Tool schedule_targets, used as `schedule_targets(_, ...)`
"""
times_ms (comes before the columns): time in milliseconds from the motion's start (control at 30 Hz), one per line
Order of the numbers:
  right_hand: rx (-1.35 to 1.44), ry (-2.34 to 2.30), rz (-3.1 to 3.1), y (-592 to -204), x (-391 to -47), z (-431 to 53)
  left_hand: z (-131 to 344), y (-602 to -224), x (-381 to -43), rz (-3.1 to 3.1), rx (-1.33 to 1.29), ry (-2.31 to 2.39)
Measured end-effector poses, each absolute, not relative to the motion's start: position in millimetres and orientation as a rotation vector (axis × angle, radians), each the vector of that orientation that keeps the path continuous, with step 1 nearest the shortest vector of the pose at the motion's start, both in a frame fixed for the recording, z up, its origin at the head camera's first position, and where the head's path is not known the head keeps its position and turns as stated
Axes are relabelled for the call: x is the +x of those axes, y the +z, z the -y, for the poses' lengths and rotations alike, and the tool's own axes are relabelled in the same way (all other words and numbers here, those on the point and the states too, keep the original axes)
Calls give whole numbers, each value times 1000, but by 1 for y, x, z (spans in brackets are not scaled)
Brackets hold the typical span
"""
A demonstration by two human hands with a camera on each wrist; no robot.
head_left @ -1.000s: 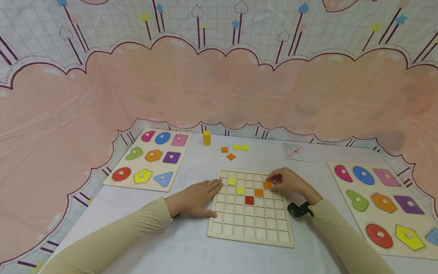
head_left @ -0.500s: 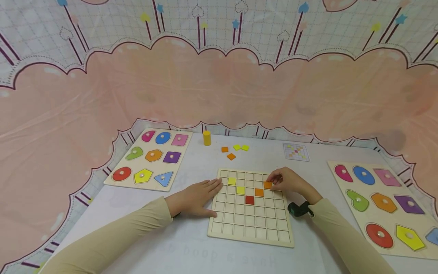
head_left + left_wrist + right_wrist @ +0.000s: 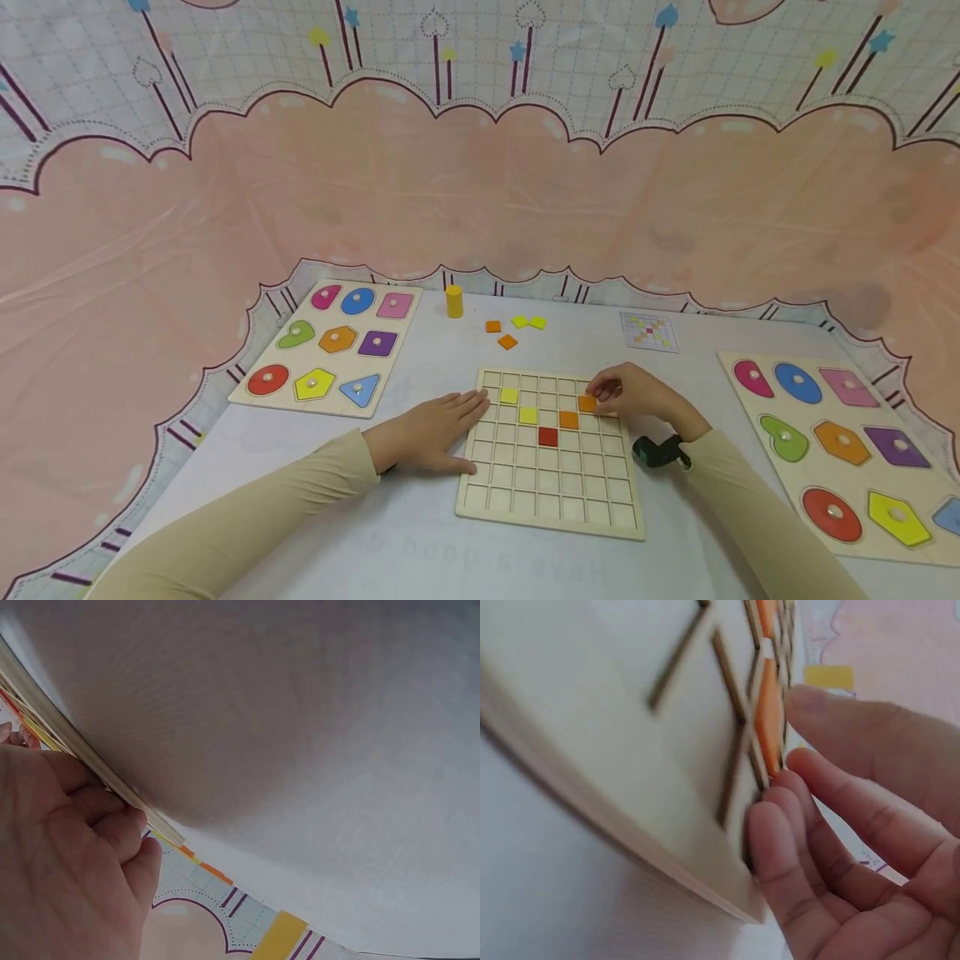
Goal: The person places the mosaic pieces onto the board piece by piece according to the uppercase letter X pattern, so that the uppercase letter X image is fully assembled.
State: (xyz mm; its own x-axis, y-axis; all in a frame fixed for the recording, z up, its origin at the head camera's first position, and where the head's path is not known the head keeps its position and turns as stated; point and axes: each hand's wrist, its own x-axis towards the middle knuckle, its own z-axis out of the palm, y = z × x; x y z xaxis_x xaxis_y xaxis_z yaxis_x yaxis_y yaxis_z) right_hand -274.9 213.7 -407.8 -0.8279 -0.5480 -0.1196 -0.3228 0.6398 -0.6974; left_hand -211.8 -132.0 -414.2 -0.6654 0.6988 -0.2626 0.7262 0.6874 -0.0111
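A square wooden grid board [image 3: 592, 510] lies on the white table. The left hand [image 3: 431, 432] rests flat beside it, straight fingertips over its left edge; in the left wrist view its fingers lie along the board's side [image 3: 97, 761]. At the upper right corner the right hand [image 3: 639, 395] has thumb and curled fingers at an orange tile [image 3: 587, 404], which sits in a cell. From the right wrist view, thumb and index fingertips are at this tile's [image 3: 769, 720] edges. Two yellow tiles [image 3: 528, 415], a red tile [image 3: 548, 437] and another orange tile [image 3: 568, 420] occupy other cells.
Loose orange tiles [image 3: 507, 342] and yellow tiles [image 3: 537, 322] lie behind the board, near a yellow cylinder [image 3: 453, 302]. A pattern card [image 3: 649, 332] is at the back right. Knobbed shape puzzles stand left [image 3: 348, 400] and right [image 3: 795, 492]. A patterned cloth [image 3: 480, 200] hangs behind.
Both hands keep practically the same place, the right one still at the orange tile. The view has shifted very slightly; no tile has visibly moved.
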Motion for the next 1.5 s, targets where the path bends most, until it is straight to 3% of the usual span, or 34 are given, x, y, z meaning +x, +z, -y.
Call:
schedule_targets(667, -659, -1184, -2399, -374, -348, -190, 133, -413, -211, -2658, 1126, -148)
schedule_targets(967, -585, -1281, -2429, -391, -378, -170, 133, -412, -211, -2653, 1122, -132)
schedule_targets(1500, -349, -1276, -2551, -414, -398, -156, 135, -418, -212, -2669, 1134, -145)
